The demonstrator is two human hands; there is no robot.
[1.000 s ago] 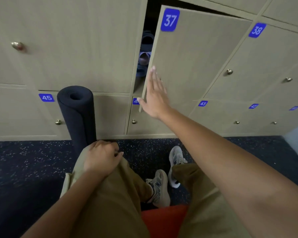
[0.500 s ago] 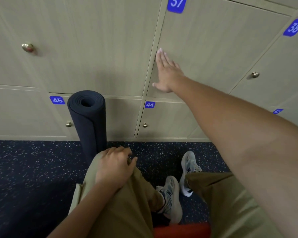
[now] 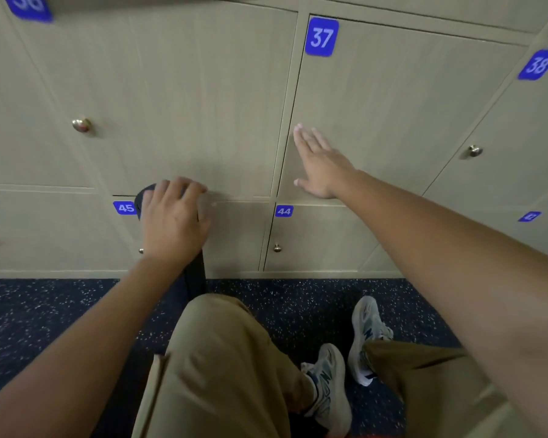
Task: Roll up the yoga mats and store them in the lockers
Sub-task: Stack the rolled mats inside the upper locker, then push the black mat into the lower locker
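Wall of beige wood-grain lockers (image 3: 203, 99), filling the far half of the view, doors flush and closed, each with a small round brass knob (image 3: 81, 124) and a blue square number plate; plates 37 (image 3: 321, 37), 38 (image 3: 538, 64), 45 (image 3: 125, 208) and 44 (image 3: 283, 211) are legible, others blurred. Dark navy speckled rubber floor (image 3: 45, 314), running from the locker base toward the near edge. Khaki trousers (image 3: 222, 368) of the person, bent knee at centre, with two pale grey-and-white trainers (image 3: 366, 336) on the floor to the right. Rolled dark navy yoga mat (image 3: 195, 273): a tight cylinder standing upright on the floor just in front of locker 45, left of centre; matte surface, top end mostly hidden, only a dark rim at upper left and a strip of its side below the wrist visible. Right hand (image 3: 320, 165): fingers straight and together, palm flat against the lower left corner of door 37. Left hand (image 3: 171, 219): fingers curved over the top end of the mat; whether they actually clamp it cannot be told.
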